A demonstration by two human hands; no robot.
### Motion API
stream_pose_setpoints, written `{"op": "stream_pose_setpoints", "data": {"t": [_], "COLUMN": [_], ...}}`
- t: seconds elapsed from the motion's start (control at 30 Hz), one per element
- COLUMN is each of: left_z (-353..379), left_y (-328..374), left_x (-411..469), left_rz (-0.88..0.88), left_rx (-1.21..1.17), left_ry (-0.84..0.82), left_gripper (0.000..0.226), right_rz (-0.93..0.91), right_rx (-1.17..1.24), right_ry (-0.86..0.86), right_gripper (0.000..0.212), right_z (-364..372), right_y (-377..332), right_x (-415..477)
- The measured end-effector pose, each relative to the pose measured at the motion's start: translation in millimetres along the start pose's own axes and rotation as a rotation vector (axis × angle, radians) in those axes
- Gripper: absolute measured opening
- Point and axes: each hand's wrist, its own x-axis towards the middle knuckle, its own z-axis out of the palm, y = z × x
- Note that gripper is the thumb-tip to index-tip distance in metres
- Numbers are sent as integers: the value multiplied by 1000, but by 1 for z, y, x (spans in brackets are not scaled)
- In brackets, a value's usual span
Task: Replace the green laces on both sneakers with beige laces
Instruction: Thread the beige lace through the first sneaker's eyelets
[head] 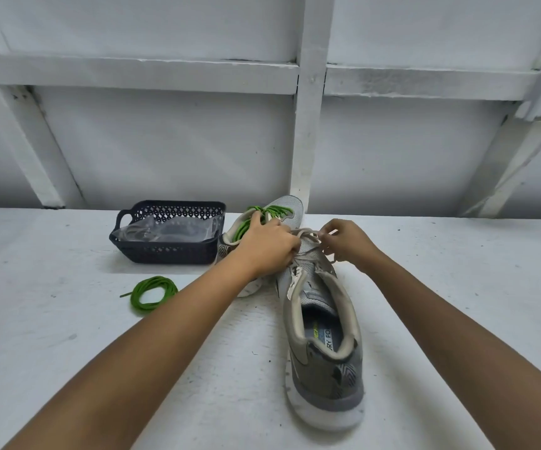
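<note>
On the white table [68, 319], we see both hands working at the front eyelets of the near sneaker [324, 336]. The left hand [264, 248] curls its fingers around the upper there. The right hand [347, 243] pinches the beige lace [308, 236], which crosses the eyelets between the two hands. Just behind the left hand sits the far sneaker [290, 204], laced in green. A loose green lace [152, 292] lies coiled near a dark basket [165, 253].

- Bare table [457, 287] lies right of the near sneaker [324, 345].
- Left side: dark basket [165, 251] and coiled green lace [152, 292] obstruct.
- Second sneaker [272, 216] blocks behind.
</note>
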Motion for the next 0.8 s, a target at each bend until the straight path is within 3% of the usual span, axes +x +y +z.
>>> {"op": "stream_pose_setpoints", "data": {"t": [0.13,0.27,0.4,0.53,0.63,0.8], "left_z": [2,-9,-27,-40,-43,-43], "left_y": [-3,-9,-21,-30,-30,-25], "left_x": [-1,-2,-9,-18,-21,-20], "left_rz": [-28,-227,-474,-470,-522,-538], "left_rx": [-132,-866,-1516,-2219,-2352,-2242], "left_ry": [77,350,518,556,565,538], "left_gripper": [23,8,25,37,37,32], "right_rz": [-16,10,70,70,30,-142], "right_rx": [98,281,385,464,524,364], "right_ry": [57,120,186,152,101,-82], "right_gripper": [17,8,6,16,20,18], "right_z": [-7,-15,-23,-29,-29,-31], "right_y": [-6,-15,-17,-17,-21,-35], "right_x": [3,5,5,3,2,-5]}}
